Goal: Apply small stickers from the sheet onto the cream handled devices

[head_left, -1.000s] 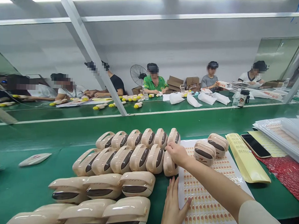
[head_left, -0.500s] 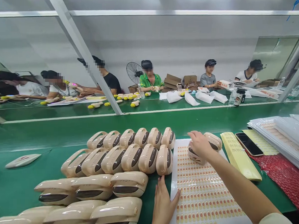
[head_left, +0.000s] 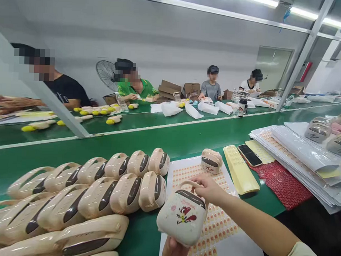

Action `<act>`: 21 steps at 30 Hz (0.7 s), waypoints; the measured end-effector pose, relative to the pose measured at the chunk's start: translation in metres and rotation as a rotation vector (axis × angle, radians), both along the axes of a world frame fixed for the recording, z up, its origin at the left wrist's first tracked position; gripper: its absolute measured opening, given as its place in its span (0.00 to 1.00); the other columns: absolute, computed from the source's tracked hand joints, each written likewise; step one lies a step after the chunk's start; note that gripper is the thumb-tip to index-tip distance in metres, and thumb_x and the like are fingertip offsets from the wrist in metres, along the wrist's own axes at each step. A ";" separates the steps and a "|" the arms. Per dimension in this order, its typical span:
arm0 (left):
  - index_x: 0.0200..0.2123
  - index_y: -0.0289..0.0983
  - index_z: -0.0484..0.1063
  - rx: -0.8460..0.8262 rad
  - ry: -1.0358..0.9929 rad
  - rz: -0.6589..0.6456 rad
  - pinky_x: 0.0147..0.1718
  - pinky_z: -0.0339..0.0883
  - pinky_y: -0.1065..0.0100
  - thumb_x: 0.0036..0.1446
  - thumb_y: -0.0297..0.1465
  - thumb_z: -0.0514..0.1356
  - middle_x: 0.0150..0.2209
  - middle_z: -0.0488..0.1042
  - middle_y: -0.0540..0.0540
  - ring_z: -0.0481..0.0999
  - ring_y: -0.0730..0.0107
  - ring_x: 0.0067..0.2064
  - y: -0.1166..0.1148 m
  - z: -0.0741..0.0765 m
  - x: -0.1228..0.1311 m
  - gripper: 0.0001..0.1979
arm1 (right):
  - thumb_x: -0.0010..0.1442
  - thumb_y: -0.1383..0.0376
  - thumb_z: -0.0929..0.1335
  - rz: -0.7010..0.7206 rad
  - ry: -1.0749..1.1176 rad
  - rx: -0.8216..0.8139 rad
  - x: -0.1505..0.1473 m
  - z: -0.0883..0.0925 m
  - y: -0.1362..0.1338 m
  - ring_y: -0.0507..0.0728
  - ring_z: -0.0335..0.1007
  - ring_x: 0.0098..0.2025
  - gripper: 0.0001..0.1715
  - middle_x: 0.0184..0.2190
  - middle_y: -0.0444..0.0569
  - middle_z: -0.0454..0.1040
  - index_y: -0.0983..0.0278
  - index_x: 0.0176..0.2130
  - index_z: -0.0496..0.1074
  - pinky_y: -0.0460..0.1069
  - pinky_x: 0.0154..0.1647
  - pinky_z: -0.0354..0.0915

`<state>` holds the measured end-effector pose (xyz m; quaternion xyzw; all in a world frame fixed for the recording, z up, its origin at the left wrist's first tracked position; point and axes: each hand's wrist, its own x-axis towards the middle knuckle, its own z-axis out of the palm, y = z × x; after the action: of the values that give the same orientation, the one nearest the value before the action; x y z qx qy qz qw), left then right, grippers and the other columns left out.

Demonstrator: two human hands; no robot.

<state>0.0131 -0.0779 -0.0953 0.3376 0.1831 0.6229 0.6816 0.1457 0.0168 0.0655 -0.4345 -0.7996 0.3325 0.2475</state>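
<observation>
A beige handled device (head_left: 182, 216), which looks like a portable speaker, is tilted up in front of me. Its ribbed pale face carries a colourful cartoon animal, and a dark strip runs along its top. My right hand (head_left: 209, 189) grips it by the handle. From below, my left hand (head_left: 176, 251) holds its lower edge; most of those fingers are hidden. Underneath lies a white sheet of small oval stickers (head_left: 220, 223). Another such device (head_left: 211, 161) stands on the sheet's far end.
Rows of similar devices (head_left: 125, 193) fill the left of the green table. To the right are a yellow sheet (head_left: 240, 169), a phone (head_left: 250, 155), red bubble wrap (head_left: 280, 182) and stacked sheets (head_left: 303, 166). Several people sit behind the far table.
My right hand has brought one device from the sheet's far part nearer to me and tilted it up. My left hand has moved from the table onto its lower edge. The view has turned right.
</observation>
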 end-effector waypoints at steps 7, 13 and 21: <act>0.57 0.57 0.57 0.098 -0.467 -0.299 0.54 0.60 0.57 0.57 0.49 0.47 0.53 0.70 0.53 0.67 0.59 0.55 0.008 -0.012 0.001 0.24 | 0.57 0.66 0.62 -0.600 0.144 0.175 0.098 0.001 0.036 0.58 0.65 0.49 0.16 0.45 0.52 0.69 0.63 0.45 0.72 0.52 0.49 0.64; 0.59 0.55 0.51 0.145 -0.606 -0.327 0.58 0.48 0.51 0.62 0.44 0.40 0.58 0.64 0.50 0.62 0.60 0.58 0.015 0.030 0.014 0.22 | 0.58 0.68 0.65 -1.008 -0.063 0.077 0.179 -0.019 0.073 0.58 0.66 0.44 0.09 0.40 0.54 0.69 0.69 0.39 0.71 0.57 0.49 0.61; 0.57 0.53 0.58 -0.006 -0.633 -0.202 0.54 0.59 0.54 0.62 0.45 0.41 0.54 0.69 0.48 0.70 0.58 0.53 0.011 0.049 0.024 0.22 | 0.60 0.63 0.66 -1.040 -0.140 -0.046 0.179 -0.041 0.080 0.53 0.69 0.38 0.09 0.35 0.47 0.71 0.68 0.34 0.69 0.53 0.41 0.66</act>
<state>0.0374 -0.0673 -0.0467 0.1416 -0.0702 0.6257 0.7639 0.3243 0.0969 0.0246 -0.8005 -0.4855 0.1533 0.3163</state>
